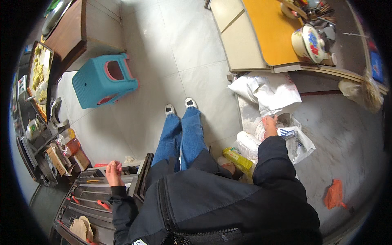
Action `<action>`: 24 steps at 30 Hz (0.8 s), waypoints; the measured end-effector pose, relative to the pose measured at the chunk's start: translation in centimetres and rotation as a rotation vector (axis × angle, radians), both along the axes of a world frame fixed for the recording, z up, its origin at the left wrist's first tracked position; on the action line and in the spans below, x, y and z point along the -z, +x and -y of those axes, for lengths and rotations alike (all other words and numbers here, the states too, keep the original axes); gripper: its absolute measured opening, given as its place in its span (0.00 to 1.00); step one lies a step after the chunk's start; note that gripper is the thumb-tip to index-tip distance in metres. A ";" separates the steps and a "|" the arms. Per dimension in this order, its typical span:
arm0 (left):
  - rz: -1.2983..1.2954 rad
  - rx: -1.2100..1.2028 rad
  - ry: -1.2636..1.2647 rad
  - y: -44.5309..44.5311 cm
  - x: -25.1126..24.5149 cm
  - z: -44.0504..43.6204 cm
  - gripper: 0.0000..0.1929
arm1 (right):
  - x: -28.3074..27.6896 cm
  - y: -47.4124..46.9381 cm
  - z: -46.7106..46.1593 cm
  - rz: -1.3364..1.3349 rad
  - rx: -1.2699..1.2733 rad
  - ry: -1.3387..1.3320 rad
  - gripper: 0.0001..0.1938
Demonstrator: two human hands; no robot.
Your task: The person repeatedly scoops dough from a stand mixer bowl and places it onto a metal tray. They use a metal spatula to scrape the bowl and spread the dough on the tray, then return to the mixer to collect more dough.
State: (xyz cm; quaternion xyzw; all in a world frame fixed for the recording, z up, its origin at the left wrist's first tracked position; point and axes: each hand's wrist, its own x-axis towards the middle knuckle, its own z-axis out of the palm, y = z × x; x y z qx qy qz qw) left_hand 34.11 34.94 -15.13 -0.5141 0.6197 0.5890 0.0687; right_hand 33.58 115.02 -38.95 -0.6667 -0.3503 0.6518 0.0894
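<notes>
My right hand [269,122] reaches in among white sacks on the right. Its fingers are at the lower edge of a crumpled white sack [277,95]; whether they grip it cannot be made out. Just below the wrist lie another white packed bag [248,145] and a white sack with blue stripes [301,145]. Off to the left, my left hand [114,172] hangs over the edge of a dark oven-like unit [92,196], its fingers curled and no object visible in them. Red-handled bars [103,204] cross that unit below the hand.
A blue plastic stool [92,82] stands on the tiled floor [153,46]. An enamel pot [306,43] rests on the orange-topped counter [266,33]. At left are a tray with yellow dough-like food [38,73] and bottles [72,147]. A yellow-green packet [239,159] lies near my legs.
</notes>
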 end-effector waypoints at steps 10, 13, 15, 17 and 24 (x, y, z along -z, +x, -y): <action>-0.091 0.108 0.100 -1.8 2.1 -6.5 0.11 | -2.4 -3.7 -9.1 -0.054 -0.224 0.584 0.05; -0.083 0.033 0.100 -2.3 1.9 -7.1 0.11 | -8.0 -6.3 -14.1 0.625 -0.904 1.409 0.11; -0.095 0.036 0.106 -2.4 1.9 -7.3 0.12 | -11.6 -9.9 -15.3 0.360 -0.928 1.328 0.13; -0.105 -0.006 0.108 -2.1 2.0 -7.4 0.13 | -15.7 -13.2 -14.6 0.483 -1.095 1.575 0.14; -0.146 -0.137 0.096 1.3 1.2 -5.5 0.15 | -18.9 -20.0 -5.2 0.623 -1.198 1.444 0.17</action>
